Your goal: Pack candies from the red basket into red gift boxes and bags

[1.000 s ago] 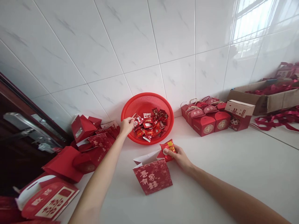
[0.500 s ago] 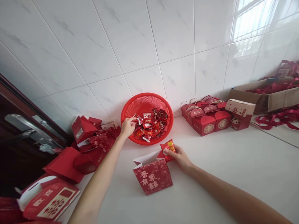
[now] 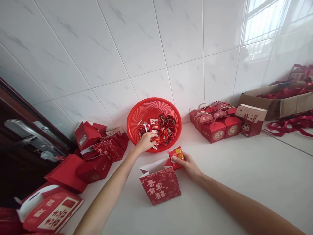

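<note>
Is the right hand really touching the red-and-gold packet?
Touching. The head view shows the right hand gripping the packet, thumb lying across its front.

Gripped in the right hand (image 3: 192,166), a red-and-gold packet (image 3: 176,154); beside it, a mottled maroon gift box (image 3: 161,186) with pale-pink Chinese characters (image 3: 159,186); beyond, a bright-red strainer basket (image 3: 154,110).

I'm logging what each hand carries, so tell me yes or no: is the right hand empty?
No, the right hand grips a red packet with gold print, near the open-topped box.
</note>
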Available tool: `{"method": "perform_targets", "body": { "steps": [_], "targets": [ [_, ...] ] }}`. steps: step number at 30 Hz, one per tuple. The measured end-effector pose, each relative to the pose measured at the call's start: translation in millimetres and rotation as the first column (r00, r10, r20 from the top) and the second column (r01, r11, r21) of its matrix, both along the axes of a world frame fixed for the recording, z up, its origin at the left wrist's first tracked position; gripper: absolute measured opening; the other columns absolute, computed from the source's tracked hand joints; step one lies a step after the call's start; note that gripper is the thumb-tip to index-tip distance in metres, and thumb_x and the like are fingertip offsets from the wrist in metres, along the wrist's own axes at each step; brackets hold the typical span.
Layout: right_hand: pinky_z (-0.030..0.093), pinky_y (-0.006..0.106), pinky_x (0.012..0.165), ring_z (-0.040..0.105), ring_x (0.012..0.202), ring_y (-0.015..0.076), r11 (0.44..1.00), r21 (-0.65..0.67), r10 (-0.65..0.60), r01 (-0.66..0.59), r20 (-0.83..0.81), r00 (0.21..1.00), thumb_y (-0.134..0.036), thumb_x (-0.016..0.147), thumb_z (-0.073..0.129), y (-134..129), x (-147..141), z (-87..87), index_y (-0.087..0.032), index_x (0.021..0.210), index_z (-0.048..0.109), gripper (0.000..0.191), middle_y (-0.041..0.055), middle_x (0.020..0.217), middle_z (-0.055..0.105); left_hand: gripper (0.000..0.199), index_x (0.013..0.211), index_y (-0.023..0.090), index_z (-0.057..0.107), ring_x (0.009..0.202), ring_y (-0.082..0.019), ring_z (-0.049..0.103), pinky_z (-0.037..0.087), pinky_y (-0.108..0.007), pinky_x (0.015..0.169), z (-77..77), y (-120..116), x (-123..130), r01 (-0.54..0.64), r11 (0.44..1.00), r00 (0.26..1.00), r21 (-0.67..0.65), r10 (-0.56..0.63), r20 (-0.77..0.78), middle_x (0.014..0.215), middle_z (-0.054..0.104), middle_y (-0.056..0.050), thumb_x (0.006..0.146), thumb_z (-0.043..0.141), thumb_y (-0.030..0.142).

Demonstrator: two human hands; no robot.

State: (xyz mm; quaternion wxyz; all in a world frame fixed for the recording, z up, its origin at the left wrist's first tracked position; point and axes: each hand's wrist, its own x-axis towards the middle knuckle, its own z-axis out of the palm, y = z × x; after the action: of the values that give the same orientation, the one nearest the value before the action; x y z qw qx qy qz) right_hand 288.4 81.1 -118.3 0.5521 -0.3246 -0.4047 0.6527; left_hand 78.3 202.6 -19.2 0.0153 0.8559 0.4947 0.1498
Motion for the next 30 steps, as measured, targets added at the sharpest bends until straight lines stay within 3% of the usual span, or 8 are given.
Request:
{"method": "perform_targets", "body": {
  "steps": [6, 18, 20, 23, 27, 30],
  "targets": [
    [0.046, 0.032, 0.075, 0.062, 0.076, 0.0194, 1.000, 0.005, -0.004, 0.004, -0.009, 1.000, -0.056, 0.063, 0.086, -0.1, 0.4, 2.2, -0.018, 0.088, 0.068, 0.049, 0.0029, 0.084, 0.072, 0.041, 0.109, 0.026, 0.076, 0.114, -0.028, 0.064, 0.047, -0.038, 0.102, -6.9, -3.8, 13.1, 0.006, 0.999, 0.985, 0.041, 0.002, -0.174, 0.118, 0.074, -0.007, 0.074, 0.064, 0.007],
    [0.048, 0.032, 0.076, 0.064, 0.077, 0.0197, 1.000, 0.017, -0.004, 0.005, -0.018, 1.000, -0.056, 0.064, 0.086, 0.7, 0.0, -0.7, -0.017, 0.089, 0.068, 0.049, 0.0037, 0.085, 0.072, 0.024, 0.096, 0.019, 0.078, 0.105, -0.030, 0.062, 0.047, -0.041, 0.094, -8.1, -7.8, 15.6, -0.023, 0.996, 0.962, 0.090, 0.046, -0.270, 0.103, 0.072, -0.013, 0.083, 0.058, 0.014],
    [0.048, 0.032, 0.076, 0.064, 0.077, 0.0198, 1.000, 0.017, 0.001, -0.001, -0.019, 1.000, -0.056, 0.064, 0.086, 1.3, 0.0, -1.4, -0.017, 0.089, 0.068, 0.049, 0.0037, 0.085, 0.072, 0.019, 0.093, 0.020, 0.077, 0.105, -0.030, 0.063, 0.046, -0.041, 0.096, -8.5, -8.0, 13.5, -0.019, 0.997, 0.981, 0.069, 0.032, -0.194, 0.104, 0.073, -0.011, 0.083, 0.061, 0.018],
    [0.048, 0.032, 0.076, 0.063, 0.077, 0.0193, 1.000, 0.015, 0.002, -0.002, -0.023, 1.000, -0.055, 0.065, 0.086, 1.5, -0.4, -1.7, -0.017, 0.090, 0.068, 0.049, 0.0039, 0.085, 0.072, 0.016, 0.093, 0.019, 0.075, 0.102, -0.028, 0.067, 0.048, -0.040, 0.096, -9.8, -8.9, 9.5, -0.024, 0.999, 0.994, -0.028, 0.027, 0.102, 0.103, 0.075, -0.009, 0.082, 0.064, 0.024],
    [0.048, 0.032, 0.077, 0.064, 0.078, 0.0199, 1.000, 0.008, 0.008, -0.008, -0.019, 1.000, -0.055, 0.065, 0.086, -0.3, -0.2, 0.6, -0.017, 0.089, 0.067, 0.049, 0.0043, 0.087, 0.073, 0.034, 0.103, 0.017, 0.071, 0.096, -0.024, 0.068, 0.053, -0.038, 0.091, -6.3, -16.5, 5.2, 0.028, 0.989, 0.843, -0.146, 0.055, 0.535, 0.104, 0.075, -0.008, 0.073, 0.075, 0.033],
    [0.048, 0.032, 0.078, 0.064, 0.079, 0.0204, 1.000, 0.012, 0.006, -0.005, -0.004, 1.000, -0.055, 0.065, 0.086, -2.0, 0.4, 3.0, -0.017, 0.088, 0.067, 0.048, 0.0039, 0.086, 0.072, 0.051, 0.105, 0.016, 0.072, 0.095, -0.022, 0.068, 0.053, -0.038, 0.092, 4.0, -31.1, 5.3, 0.102, 0.978, 0.725, -0.180, 0.051, 0.687, 0.107, 0.075, -0.009, 0.062, 0.085, 0.042]
  ]
}}
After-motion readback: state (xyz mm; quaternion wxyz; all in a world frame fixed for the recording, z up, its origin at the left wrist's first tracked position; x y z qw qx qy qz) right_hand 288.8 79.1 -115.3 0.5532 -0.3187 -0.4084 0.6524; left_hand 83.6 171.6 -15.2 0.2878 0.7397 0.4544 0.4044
